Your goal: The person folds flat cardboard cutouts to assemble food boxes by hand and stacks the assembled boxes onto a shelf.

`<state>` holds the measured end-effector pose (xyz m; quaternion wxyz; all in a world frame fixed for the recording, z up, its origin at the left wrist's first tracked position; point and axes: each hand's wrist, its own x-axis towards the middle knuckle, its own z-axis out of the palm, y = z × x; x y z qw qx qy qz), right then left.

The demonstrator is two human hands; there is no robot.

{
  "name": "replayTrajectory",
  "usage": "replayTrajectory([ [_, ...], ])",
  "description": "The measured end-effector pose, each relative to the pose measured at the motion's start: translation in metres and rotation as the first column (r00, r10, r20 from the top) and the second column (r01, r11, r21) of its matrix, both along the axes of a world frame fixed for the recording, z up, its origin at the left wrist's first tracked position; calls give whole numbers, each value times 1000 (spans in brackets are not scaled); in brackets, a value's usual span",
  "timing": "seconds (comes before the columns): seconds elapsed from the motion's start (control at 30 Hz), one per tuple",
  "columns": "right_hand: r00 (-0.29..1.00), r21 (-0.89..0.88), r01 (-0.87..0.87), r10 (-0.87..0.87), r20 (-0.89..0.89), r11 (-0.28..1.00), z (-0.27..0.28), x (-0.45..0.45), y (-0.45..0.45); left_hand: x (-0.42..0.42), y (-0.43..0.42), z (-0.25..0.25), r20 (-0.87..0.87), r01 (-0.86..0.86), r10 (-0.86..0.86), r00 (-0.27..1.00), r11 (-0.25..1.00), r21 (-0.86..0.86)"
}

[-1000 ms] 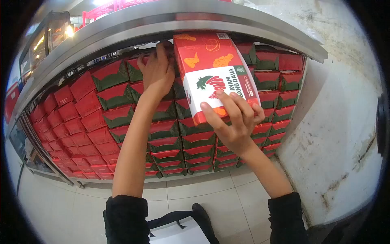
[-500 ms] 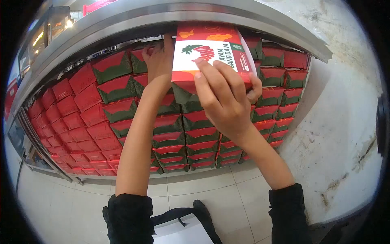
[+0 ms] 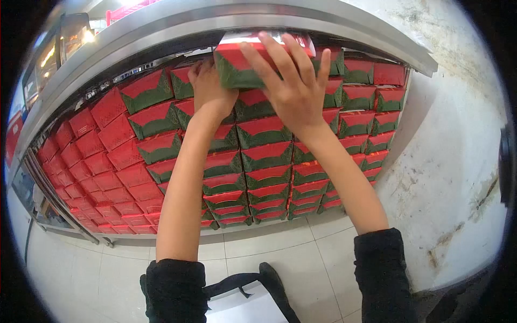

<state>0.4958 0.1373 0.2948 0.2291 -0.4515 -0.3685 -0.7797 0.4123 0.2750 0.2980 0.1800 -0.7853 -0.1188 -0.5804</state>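
Note:
A red and green food box [image 3: 242,67] sits at the top of a stack, just under the metal counter edge. Its front panel faces me, while its printed top is mostly beneath the counter. My right hand [image 3: 293,89] lies over the front and top edge of this box, open, with the fingers spread. Against the box's left side is my left hand [image 3: 211,89]; its fingers reach into the gap beside the stack, and their tips are hidden, so I cannot tell whether they grip anything.
Many similar folded boxes [image 3: 264,132] fill the shelf in stacked columns below the steel counter [image 3: 258,15]. A stained white wall [image 3: 447,161] stands at the right. A white paper bag [image 3: 245,307] is near my feet on the tiled floor [image 3: 280,242].
The box has slid away from me under the counter, and its front has tipped into view. My right hand moved up with it, fingers spreading; my left hand shifted slightly toward the box.

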Motion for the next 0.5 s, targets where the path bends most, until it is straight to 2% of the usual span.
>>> replayTrajectory([
  [0.1,995,-22,100,-101,-21,995,7,12,-1,0,3,5,1,73,-73,997,993,-98],
  [0.13,988,-130,-145,135,-80,981,9,10,-10,-2,2,6,-2,74,-74,997,993,-96],
  [0.17,922,-220,-382,353,-162,897,10,8,-15,-4,1,8,-13,137,-141,990,977,-161],
  [0.2,923,-223,-380,350,-163,898,10,11,-11,-6,-1,9,-17,199,-208,978,953,-227],
  [0.23,817,21,-571,570,-86,821,11,15,-3,-6,-3,9,-15,202,-211,977,952,-230],
  [0.27,673,241,-725,738,48,645,11,19,2,-7,-5,9,-14,183,-191,982,958,-223],
  [0.3,672,239,-726,739,50,644,10,16,-2,-7,-4,9,-11,163,-169,986,963,-214],
  [0.33,492,250,-798,832,-256,549,4,11,-8,-8,-3,10,-10,161,-167,986,964,-212],
  [0.37,245,298,-843,814,-527,447,2,8,-13,-11,-1,11,-46,192,-205,978,961,-201],
  [0.4,136,307,-866,778,-614,394,4,9,-15,-15,0,11,-84,224,-244,966,955,-194],
  [0.43,135,312,-864,778,-614,396,5,14,-16,-18,2,12,-89,225,-245,965,955,-195],
  [0.5,390,105,-725,531,-752,680,10,22,-21,-28,5,17,-195,267,-312,930,937,-227],
])
